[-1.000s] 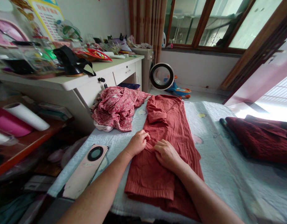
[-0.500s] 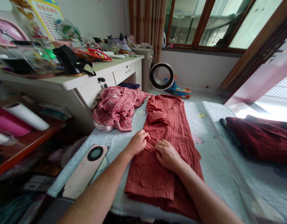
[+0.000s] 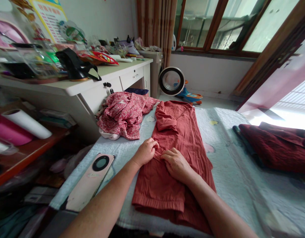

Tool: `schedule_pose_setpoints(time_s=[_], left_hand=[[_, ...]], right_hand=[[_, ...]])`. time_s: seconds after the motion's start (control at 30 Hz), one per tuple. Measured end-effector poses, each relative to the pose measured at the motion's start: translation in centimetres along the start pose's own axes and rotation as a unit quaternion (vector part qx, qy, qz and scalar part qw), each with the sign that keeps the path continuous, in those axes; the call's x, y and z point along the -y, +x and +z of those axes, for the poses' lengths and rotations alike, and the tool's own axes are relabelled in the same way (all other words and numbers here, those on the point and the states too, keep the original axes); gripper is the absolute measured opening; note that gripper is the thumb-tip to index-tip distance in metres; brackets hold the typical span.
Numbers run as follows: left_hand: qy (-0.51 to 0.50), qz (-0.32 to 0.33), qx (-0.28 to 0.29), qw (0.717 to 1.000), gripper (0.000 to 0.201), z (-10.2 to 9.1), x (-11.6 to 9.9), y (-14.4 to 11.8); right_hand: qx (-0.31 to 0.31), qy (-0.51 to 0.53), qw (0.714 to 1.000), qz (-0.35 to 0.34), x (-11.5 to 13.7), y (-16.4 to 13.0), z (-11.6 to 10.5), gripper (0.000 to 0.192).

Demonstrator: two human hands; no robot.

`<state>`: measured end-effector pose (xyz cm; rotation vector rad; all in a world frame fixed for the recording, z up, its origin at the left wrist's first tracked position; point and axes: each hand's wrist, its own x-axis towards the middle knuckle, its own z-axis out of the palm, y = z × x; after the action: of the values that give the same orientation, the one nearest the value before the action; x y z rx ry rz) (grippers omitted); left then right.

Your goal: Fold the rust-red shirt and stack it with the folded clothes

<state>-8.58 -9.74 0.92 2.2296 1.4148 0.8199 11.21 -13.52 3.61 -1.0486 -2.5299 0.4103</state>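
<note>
A rust-red garment (image 3: 178, 132) lies lengthwise on the pale blue bed cover (image 3: 231, 172), its near part folded over. My left hand (image 3: 146, 151) is curled at the garment's left edge, fingers pinching the cloth. Flat on the fabric just to its right rests my right hand (image 3: 176, 163), fingers pointing left toward the left hand. The two hands almost touch.
A crumpled red floral cloth (image 3: 125, 114) sits at the bed's far left. A pink phone (image 3: 89, 181) lies near the left edge. Dark red folded clothes (image 3: 278, 147) lie at right. A cluttered white desk (image 3: 98, 81) stands to the left, and a round fan (image 3: 171, 81) beyond the bed.
My right hand's fingers have crept slightly left toward the left hand. Otherwise nothing has visibly moved.
</note>
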Motion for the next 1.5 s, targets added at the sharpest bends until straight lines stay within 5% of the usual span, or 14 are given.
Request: schedule_pose_setpoints(time_s=[1.5], left_hand=[[-0.004,-0.001,-0.008,1.0,0.026,0.0,0.2,0.0]], right_hand=[[0.014,0.012,1.0,-0.003,0.1,0.4,-0.8,0.025]])
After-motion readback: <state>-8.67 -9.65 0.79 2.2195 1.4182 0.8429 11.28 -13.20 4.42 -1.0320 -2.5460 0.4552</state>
